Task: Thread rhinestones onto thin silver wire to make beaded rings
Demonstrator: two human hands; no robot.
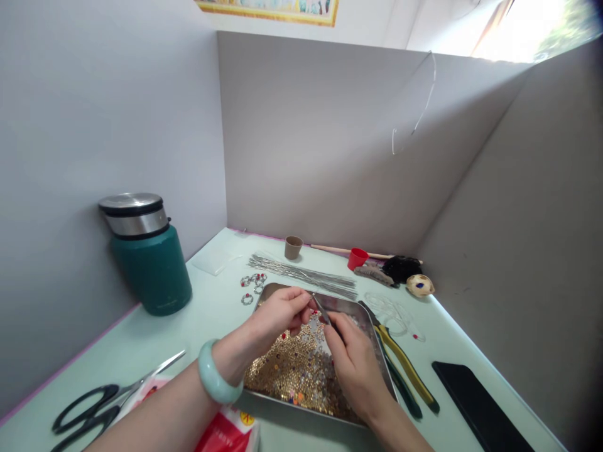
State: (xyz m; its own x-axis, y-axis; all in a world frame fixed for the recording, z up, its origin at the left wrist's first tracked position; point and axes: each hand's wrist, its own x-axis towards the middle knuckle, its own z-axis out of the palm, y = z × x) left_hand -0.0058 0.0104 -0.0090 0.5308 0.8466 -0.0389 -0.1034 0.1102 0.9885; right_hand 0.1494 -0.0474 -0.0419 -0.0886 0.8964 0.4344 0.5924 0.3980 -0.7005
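Observation:
My left hand, a jade-green bangle on its wrist, pinches something tiny between thumb and forefinger, too small to make out. In my right hand are slim-nosed pliers, mostly covered by the fingers; their narrow metal tip meets the left fingertips. Both hands are above a metal tray with rounded corners. Inside it lie many gold beads, clear and greyish beads toward the right, and a few red and orange ones. Behind the tray a bundle of thin straight wires lies flat. Beaded rings with red beads rest to its left.
Left stand a green flask and scissors, near a red-and-white packet. Right of the tray are yellow-green-handled pliers, clear coiled cord and a black flat object. Brown and red cups stand behind.

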